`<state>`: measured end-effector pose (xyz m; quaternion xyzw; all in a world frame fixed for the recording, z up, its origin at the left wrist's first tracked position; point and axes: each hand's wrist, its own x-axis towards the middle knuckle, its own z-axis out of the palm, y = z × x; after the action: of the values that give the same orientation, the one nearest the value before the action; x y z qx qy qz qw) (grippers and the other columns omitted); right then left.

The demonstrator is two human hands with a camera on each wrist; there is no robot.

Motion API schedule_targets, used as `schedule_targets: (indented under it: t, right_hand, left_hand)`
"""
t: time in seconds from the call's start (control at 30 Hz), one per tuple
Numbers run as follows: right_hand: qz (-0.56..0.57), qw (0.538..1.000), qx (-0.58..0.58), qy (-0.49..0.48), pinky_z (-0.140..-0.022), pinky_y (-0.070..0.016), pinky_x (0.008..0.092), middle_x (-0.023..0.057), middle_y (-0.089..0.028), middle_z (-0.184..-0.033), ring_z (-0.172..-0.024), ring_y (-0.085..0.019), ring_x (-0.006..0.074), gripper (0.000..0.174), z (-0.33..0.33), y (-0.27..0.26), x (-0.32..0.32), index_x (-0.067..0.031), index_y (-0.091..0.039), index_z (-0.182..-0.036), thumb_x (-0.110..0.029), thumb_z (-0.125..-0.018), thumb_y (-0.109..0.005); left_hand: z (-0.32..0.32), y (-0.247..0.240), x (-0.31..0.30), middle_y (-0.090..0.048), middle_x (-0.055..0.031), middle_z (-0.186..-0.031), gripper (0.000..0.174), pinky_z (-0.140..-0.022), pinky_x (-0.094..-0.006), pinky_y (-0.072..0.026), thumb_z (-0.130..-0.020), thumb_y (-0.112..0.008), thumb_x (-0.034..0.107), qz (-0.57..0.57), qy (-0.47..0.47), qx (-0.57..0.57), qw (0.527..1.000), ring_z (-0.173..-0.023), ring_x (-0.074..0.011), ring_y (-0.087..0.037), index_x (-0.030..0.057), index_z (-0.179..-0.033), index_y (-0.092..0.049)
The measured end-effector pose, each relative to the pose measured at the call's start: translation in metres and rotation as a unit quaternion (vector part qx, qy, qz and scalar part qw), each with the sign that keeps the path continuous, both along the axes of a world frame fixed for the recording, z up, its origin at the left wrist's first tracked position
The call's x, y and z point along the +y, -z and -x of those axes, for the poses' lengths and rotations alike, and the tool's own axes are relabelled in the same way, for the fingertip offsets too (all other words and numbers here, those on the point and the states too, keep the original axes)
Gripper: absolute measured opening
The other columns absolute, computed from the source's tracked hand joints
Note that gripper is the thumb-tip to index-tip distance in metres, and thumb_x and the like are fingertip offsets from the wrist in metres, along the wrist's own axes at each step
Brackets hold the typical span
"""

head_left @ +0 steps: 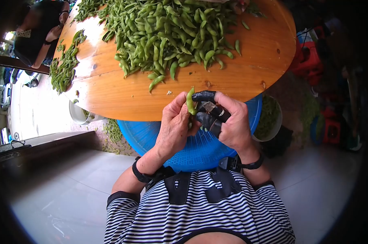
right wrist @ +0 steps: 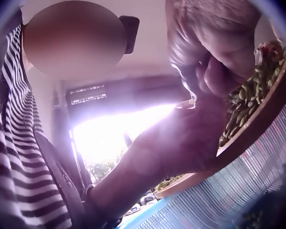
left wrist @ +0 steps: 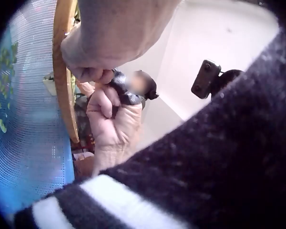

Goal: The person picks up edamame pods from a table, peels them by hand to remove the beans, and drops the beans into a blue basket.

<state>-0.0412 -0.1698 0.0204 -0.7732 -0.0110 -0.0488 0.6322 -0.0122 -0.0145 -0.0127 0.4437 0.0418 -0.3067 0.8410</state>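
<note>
A green pod (head_left: 191,101) stands nearly upright between the two hands, over the near edge of the wooden table (head_left: 107,97). The left hand (head_left: 174,122) pinches it between thumb and fingers. On the right hand (head_left: 228,116), black coverings wrap several fingers, and the wrapped forefinger touches the pod's side; its other fingers are curled close to it. Below both hands lies a blue mesh basket (head_left: 147,140). In the left wrist view the hands (left wrist: 117,124) meet beside the table edge, the pod hidden. In the right wrist view the fingers are dim and the pod cannot be made out.
A large heap of green pods (head_left: 163,36) covers the table's far middle, with a smaller pile (head_left: 66,65) at the left edge. White buckets (head_left: 79,113) stand below on both sides. Another person (head_left: 40,32) is at the far left; red stools (head_left: 310,61) are at the right.
</note>
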Motion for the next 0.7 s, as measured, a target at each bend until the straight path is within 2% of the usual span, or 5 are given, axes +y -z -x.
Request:
schedule_targets:
  t: [0.2,0.27,0.3,0.43,0.7]
  right_hand:
    - [-0.01,1.0,0.023,0.002,-0.069,-0.0483,0.0282,0.0107,-0.064,-0.082,-0.075,-0.062,0.0172,0.031,-0.002,0.002,0.0,0.0015,-0.064,-0.101,0.003,-0.07,-0.067]
    - [-0.007,1.0,0.025,0.011,-0.069,-0.0482,0.0288,0.0115,-0.063,-0.081,-0.075,-0.062,0.0192,0.032,-0.002,0.003,0.0,0.0017,-0.064,-0.1,0.003,-0.069,-0.066]
    - [0.05,0.998,-0.024,0.018,-0.068,-0.0485,0.0308,0.0122,-0.061,-0.081,-0.075,-0.062,0.023,0.035,-0.002,0.004,0.0,0.0015,-0.063,-0.1,0.005,-0.066,-0.064]
    - [0.223,0.965,-0.13,0.054,-0.065,-0.0485,0.0372,0.0141,-0.054,-0.083,-0.074,-0.059,0.0333,0.045,0.0,0.0,0.004,0.0015,-0.06,-0.102,0.01,-0.058,-0.06]
    - [0.254,0.946,-0.198,0.036,-0.06,-0.0481,0.0406,0.0151,-0.051,-0.087,-0.072,-0.059,0.034,0.051,0.0,0.003,0.008,0.0041,-0.057,-0.108,0.013,-0.058,-0.059]
  left_hand:
    - [-0.005,-0.005,0.004,-0.058,0.0018,-0.076,0.024,-0.043,-0.0182,-0.0358,-0.099,-0.056,0.027,0.004,0.028,0.035,0.999,-0.053,-0.0062,-0.049,0.0088,-0.113,-0.059]
    - [-0.007,-0.008,0.004,-0.056,0.0008,-0.068,0.028,-0.045,-0.0173,-0.0344,-0.102,-0.047,0.035,-0.133,0.055,-0.079,0.986,-0.053,-0.0061,-0.048,0.009,-0.099,-0.057]
    - [-0.006,-0.014,0.004,-0.054,0.0014,-0.067,0.028,-0.046,-0.0183,-0.0356,-0.103,-0.047,0.034,-0.034,0.036,0.027,0.998,-0.054,-0.0062,-0.047,0.0078,-0.099,-0.056]
    - [-0.001,-0.009,0.002,-0.052,0.0024,-0.066,0.025,-0.047,-0.0183,-0.0354,-0.103,-0.047,0.031,-0.089,0.065,-0.064,0.992,-0.055,-0.0053,-0.045,0.0073,-0.097,-0.055]
    - [-0.008,-0.015,0.008,-0.051,0.0032,-0.067,0.025,-0.047,-0.0199,-0.0303,-0.102,-0.049,0.026,-0.06,0.062,-0.061,0.994,-0.054,-0.0038,-0.042,0.0047,-0.093,-0.058]
